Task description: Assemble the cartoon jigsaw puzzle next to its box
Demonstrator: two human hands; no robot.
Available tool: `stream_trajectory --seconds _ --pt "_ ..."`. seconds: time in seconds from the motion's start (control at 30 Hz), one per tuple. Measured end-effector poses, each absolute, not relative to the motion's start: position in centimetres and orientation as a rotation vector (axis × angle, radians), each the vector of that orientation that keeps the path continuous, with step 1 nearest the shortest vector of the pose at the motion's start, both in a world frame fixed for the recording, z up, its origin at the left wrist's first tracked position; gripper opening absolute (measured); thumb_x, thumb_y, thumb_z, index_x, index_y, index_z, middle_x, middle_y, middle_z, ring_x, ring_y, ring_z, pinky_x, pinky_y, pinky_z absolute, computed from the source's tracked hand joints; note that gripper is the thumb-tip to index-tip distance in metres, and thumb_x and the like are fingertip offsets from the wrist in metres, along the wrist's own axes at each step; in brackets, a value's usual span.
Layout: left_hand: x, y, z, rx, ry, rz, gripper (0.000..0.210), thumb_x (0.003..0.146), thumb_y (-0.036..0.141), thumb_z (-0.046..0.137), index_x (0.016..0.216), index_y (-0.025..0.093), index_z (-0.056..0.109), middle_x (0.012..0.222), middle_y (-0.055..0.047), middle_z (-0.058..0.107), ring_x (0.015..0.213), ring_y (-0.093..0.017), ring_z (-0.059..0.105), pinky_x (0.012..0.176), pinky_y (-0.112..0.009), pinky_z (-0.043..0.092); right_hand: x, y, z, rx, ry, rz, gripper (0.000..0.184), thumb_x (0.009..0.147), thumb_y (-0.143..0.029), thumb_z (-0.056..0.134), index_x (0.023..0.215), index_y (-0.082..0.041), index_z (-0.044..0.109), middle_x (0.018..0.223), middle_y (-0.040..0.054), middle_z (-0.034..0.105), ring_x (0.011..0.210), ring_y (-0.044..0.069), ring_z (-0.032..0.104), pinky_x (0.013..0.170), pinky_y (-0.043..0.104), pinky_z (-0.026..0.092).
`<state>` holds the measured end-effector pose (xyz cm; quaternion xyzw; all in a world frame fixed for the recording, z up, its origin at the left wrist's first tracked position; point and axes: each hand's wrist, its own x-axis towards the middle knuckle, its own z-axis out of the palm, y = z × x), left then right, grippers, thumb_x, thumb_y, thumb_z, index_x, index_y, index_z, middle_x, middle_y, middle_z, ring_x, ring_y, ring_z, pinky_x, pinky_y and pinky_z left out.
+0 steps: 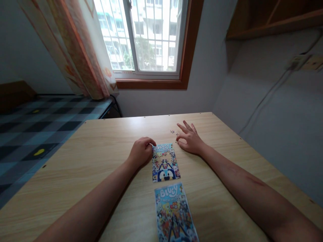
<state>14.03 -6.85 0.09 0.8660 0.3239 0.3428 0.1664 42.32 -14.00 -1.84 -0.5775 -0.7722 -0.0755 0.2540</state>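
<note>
A partly assembled jigsaw puzzle lies flat on the table, showing a blue cartoon dog and many small figures; bare wood shows through a gap in its upper half. My left hand has its fingers curled against the puzzle's upper left corner, holding that edge. Right of the puzzle's top, my right hand pinches thumb and index finger together at a small puzzle piece, with the other fingers spread. Loose pieces lie just beyond those fingertips. Closer to me is a matching "Bluey" picture sheet or box, its lower end cut off.
Everything lies on a light wooden table. A bed with a checked cover stands at the left, beside a curtain. Behind the table is a barred window. A shelf and a cable are at the right wall.
</note>
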Motion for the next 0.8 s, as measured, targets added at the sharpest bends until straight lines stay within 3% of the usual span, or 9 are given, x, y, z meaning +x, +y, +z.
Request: stream_trajectory --seconds 0.13,0.23,0.43,0.63,0.8 --pt "14.1 -6.8 0.0 2.467 0.907 0.999 0.028 0.073 0.008 0.048 0.072 0.022 0.072 0.080 -0.001 0.075 0.079 -0.019 0.068 0.081 -0.034 0.055 42.5 -14.2 -1.8 -1.515 -2.130 -0.196 0.036 0.076 -0.006 0.057 0.095 -0.029 0.078 0.162 0.0000 0.039 0.156 0.033 0.017 0.119 0.072 0.014" --pt "14.1 -6.9 0.0 2.460 0.916 0.991 0.028 0.072 0.007 0.048 0.072 0.021 0.072 0.081 -0.002 0.075 0.080 -0.019 0.068 0.081 -0.034 0.055 42.7 -14.4 -1.6 -1.520 -2.048 -0.273 0.049 0.076 -0.001 0.052 0.109 -0.028 0.076 0.160 0.0030 0.042 0.155 0.030 0.021 0.121 0.068 0.018" --pt "14.1 -7.0 0.0 2.451 0.912 0.960 0.028 0.072 0.005 0.048 0.072 0.020 0.072 0.082 -0.002 0.075 0.081 -0.019 0.068 0.083 -0.035 0.054 42.5 -14.8 -0.8 -1.603 -2.008 -0.283 0.013 0.086 -0.025 0.065 0.090 -0.024 0.077 0.158 0.0078 0.045 0.155 0.034 0.020 0.120 0.071 0.010" --pt "14.1 -7.0 -0.2 2.499 0.875 0.943 0.029 0.073 0.003 0.048 0.072 0.020 0.072 0.081 -0.003 0.073 0.081 -0.019 0.066 0.082 -0.034 0.053 41.8 -15.0 0.1 -1.700 -2.073 -0.216 0.018 0.084 -0.040 0.073 0.081 -0.023 0.076 0.150 0.0094 0.054 0.153 0.036 0.023 0.119 0.071 0.009" --pt "14.1 -7.0 -0.2 2.519 0.851 0.925 0.029 0.072 0.002 0.049 0.073 0.020 0.072 0.082 -0.003 0.072 0.081 -0.019 0.065 0.083 -0.035 0.052 41.4 -15.1 0.7 -1.732 -2.117 -0.175 0.017 0.084 -0.040 0.074 0.076 -0.026 0.077 0.142 0.0066 0.062 0.150 0.036 0.030 0.119 0.070 0.012"
